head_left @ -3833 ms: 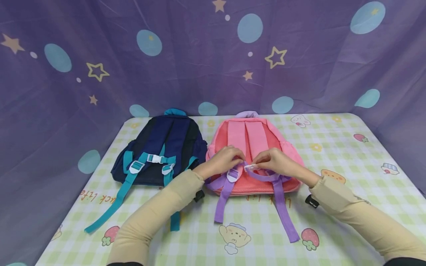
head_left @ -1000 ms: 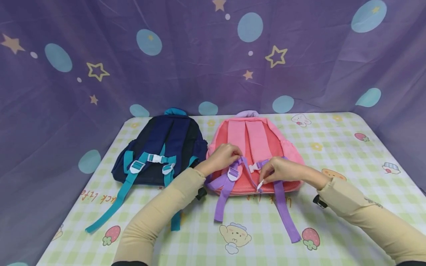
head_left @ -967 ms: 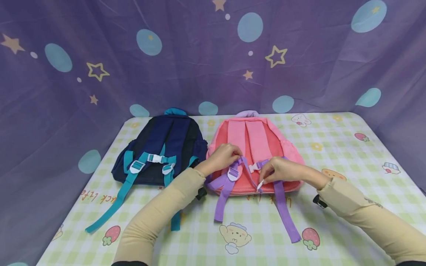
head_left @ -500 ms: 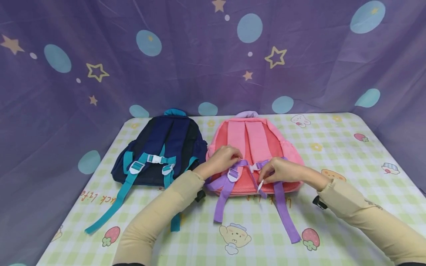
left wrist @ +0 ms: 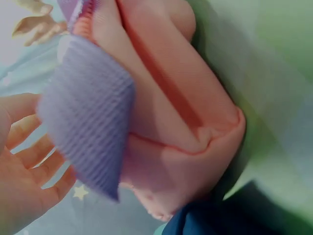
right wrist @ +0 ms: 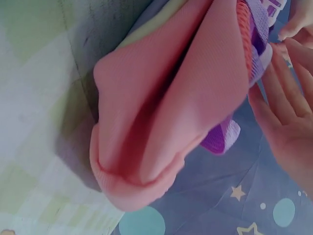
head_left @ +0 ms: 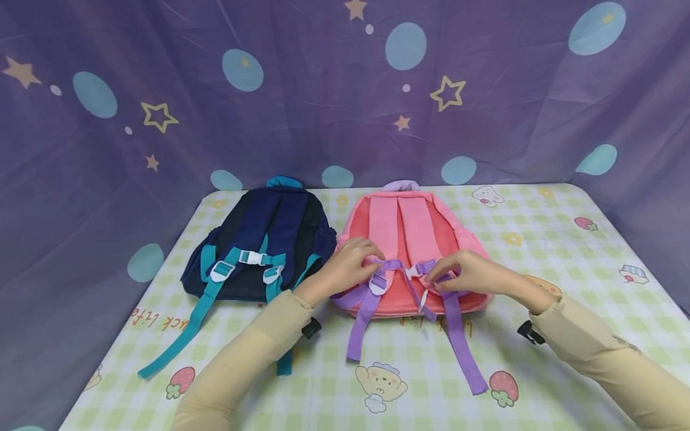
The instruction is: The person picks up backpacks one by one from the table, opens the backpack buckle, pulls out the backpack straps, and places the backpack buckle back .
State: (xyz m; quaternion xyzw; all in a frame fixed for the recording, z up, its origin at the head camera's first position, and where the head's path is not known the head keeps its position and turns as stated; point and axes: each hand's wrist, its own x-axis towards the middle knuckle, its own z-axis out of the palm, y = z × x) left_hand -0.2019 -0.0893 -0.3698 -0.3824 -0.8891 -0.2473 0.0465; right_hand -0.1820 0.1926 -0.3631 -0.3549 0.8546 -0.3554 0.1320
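A pink backpack [head_left: 387, 215] lies with its straps up, its purple webbing crossing the lower part. The left hand [head_left: 353, 263] is at the left purple strap, fingers loosely bent and spread; in the left wrist view this hand [left wrist: 32, 156] lies beside purple webbing [left wrist: 90, 107]. The right hand [head_left: 466, 272] hovers at the right strap, thumb and fingers apart, holding nothing visible. One white buckle half [head_left: 413, 272] sits by its fingertips on the right webbing. The other white buckle half [head_left: 423, 300] hangs lower, on webbing from the left, apart from it.
A navy backpack [head_left: 253, 221] lies beside the pink one on the left, its white buckle [head_left: 251, 257] fastened across teal straps. Teal and purple strap ends trail towards the front of the checked tablecloth [head_left: 431, 395]. A purple curtain [head_left: 323, 120] stands behind.
The two white buckle halves, together in the oldest frame, came apart. Since half a second ago the right hand has let go of the lower half and moved right; the left fingers have loosened.
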